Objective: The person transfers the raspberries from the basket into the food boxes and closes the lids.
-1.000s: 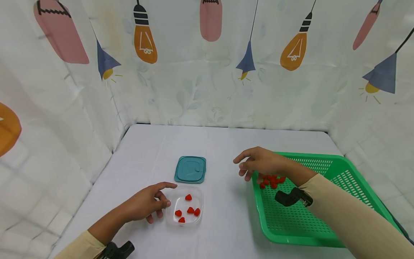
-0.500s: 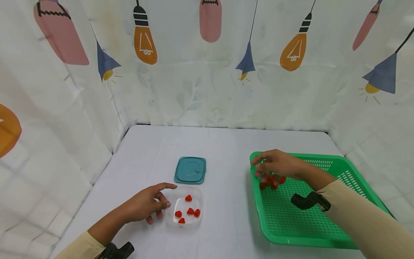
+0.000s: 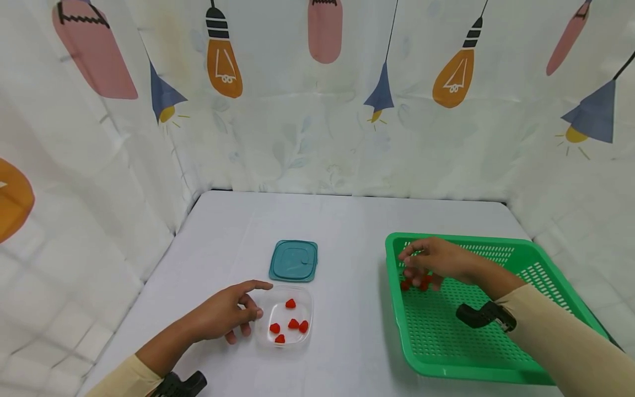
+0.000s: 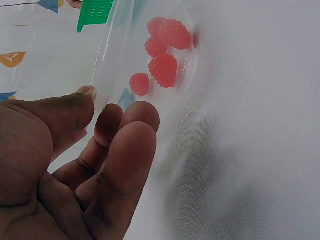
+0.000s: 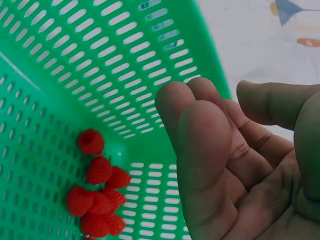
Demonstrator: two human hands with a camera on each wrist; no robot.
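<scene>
My left hand (image 3: 225,311) is beside a clear plastic container (image 3: 308,336), thumb and index fingertips at its rim, the other fingers loosely bent outside its wall. Several red raspberries (image 4: 164,70) lie on the container's bottom. Over the far left corner of a green basket (image 3: 456,336) is my right hand (image 3: 439,259); in the right wrist view its thumb stands apart from the bent fingers, with nothing seen between them. Below and beside those fingers, more raspberries (image 5: 99,170) are clustered on the basket's slotted floor. The hand partly hides them in the head view.
A teal square lid (image 3: 294,261) lies on the white table (image 3: 347,314) just behind the container. Beyond the table's back edge hangs a white curtain (image 3: 317,149) printed with lamps and bulbs. The basket's raised rim surrounds the right hand's space.
My right hand has moved right and down, from beyond the basket's left rim to inside it over the raspberries. The left hand and container have stayed in place.
</scene>
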